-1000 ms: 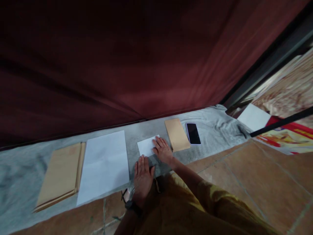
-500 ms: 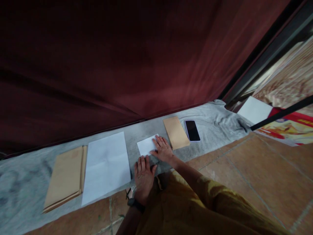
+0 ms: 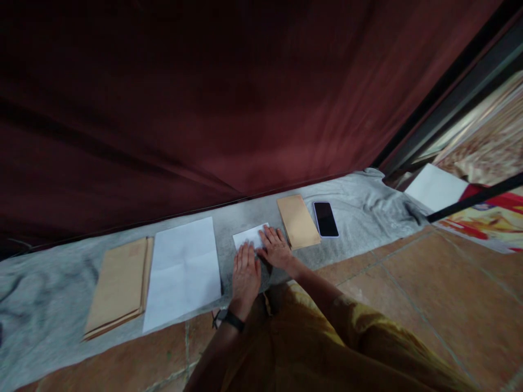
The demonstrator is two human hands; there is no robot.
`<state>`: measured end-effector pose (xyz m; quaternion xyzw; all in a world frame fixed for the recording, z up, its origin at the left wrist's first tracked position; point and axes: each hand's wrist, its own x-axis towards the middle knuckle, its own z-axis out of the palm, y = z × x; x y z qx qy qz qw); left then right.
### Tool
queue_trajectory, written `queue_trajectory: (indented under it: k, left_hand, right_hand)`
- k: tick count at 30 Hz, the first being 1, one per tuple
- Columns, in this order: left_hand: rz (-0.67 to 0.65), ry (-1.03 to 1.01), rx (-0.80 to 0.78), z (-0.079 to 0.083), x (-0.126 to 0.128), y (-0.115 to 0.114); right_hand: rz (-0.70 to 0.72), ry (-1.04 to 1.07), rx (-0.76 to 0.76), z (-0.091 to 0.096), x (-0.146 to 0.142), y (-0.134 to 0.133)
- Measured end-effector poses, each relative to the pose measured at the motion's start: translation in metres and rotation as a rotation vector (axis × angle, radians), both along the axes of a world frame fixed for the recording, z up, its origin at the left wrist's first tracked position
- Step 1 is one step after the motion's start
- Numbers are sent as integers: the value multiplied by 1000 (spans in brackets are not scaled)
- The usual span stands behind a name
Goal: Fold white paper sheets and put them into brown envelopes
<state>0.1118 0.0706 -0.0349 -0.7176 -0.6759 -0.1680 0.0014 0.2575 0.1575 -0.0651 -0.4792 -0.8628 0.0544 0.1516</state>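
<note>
Paper, small and white, lies just below the middle of the frame. The left hand and right hand rest flat on it, open, not gripping. It looks light, bendy and easy to crease; edges seem best to hold.

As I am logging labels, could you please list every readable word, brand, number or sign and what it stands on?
No text can be read.
Red and yellow printed sheet: print too blurred to read.
Left brown paper stack: faint marks, unreadable.
Phone: dark screen, no text visible.
</note>
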Motion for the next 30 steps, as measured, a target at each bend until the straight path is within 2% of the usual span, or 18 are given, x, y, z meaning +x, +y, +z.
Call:
queue_trajectory:
  k: [5,10,16,23,30]
  left_hand:
    - [45,-17,-52,-15,-1,34]
    - [91,24,-40,-28,-1,34]
    - [135,46,-55,-24,1,31]
    - [135,-12,-104,-19,2,32]
    - [139,20,-108,-18,3,33]
  right_hand:
    - [-2,3,23,-4,1,-1]
    - [-49,22,39,-7,-2,-3]
    - [-170,72,56,-10,-5,-14]
    - [-232,83,10,-5,-2,-21]
    - [-284,119,-63,1,1,-24]
